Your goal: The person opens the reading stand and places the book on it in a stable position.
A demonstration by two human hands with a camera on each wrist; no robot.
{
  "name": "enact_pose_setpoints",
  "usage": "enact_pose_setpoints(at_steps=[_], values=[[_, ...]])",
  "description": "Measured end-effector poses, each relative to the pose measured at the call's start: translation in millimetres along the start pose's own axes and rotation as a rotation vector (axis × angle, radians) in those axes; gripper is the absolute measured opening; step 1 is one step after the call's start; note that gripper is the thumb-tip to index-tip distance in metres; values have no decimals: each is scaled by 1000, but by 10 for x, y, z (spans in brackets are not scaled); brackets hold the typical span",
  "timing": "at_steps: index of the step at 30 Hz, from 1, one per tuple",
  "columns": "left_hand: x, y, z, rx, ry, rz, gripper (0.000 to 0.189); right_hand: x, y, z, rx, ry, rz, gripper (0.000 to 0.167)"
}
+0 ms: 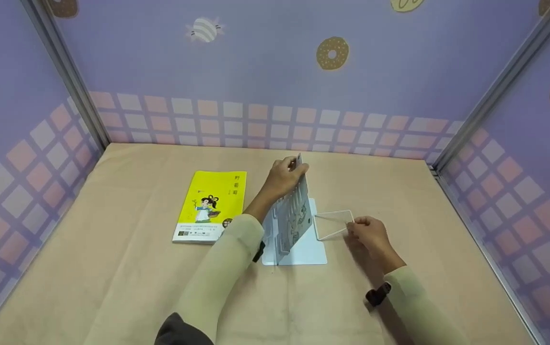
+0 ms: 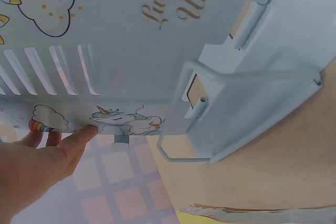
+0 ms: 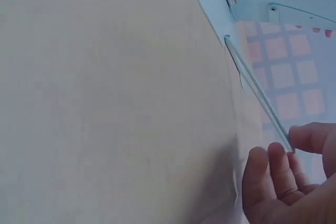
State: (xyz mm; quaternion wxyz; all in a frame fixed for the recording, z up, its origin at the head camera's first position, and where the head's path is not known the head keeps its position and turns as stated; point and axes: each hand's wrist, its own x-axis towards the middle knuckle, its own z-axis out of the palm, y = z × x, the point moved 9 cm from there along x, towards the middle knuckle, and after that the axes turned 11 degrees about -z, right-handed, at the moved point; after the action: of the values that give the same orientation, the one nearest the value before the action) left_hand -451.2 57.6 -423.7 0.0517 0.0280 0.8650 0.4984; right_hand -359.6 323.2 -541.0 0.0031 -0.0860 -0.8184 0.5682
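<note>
A light blue metal book stand has its printed panel (image 1: 295, 218) raised over a flat base (image 1: 306, 256). My left hand (image 1: 282, 177) grips the panel's top edge, thumb on one face and fingers on the other. Unicorn and cloud drawings cover the panel (image 2: 126, 72) in the left wrist view, where a bent wire bracket (image 2: 252, 77) joins the base. To the right of the base a wire support leg (image 1: 335, 212) sticks out, angled up. Its outer end is pinched between thumb and fingers of my right hand (image 1: 371, 235); the right wrist view shows this wire leg (image 3: 257, 88) edge-on.
Left of the stand lies a yellow book (image 1: 215, 199) with a girl drawn on its cover. A beige cloth (image 1: 126, 278) covers the table. Purple walls (image 1: 265, 62) with pink and white squares enclose the back and both sides.
</note>
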Motion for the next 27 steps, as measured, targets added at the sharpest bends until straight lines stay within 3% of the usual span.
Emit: enact_pose_setpoints(at_steps=[6, 13, 23, 27], values=[[-10, -6, -7, -2, 3, -4, 68, 6, -148, 103, 128, 3, -103, 17], [-24, -6, -8, -11, -1, -8, 68, -68, -312, 367, -15, -59, -212, 9], [-29, -18, -4, -14, -5, -16, 68, -89, -450, 569, -36, -77, -302, 9], [-34, -22, 9, -11, -10, -16, 69, -91, -444, 661, -100, -104, -318, 7]])
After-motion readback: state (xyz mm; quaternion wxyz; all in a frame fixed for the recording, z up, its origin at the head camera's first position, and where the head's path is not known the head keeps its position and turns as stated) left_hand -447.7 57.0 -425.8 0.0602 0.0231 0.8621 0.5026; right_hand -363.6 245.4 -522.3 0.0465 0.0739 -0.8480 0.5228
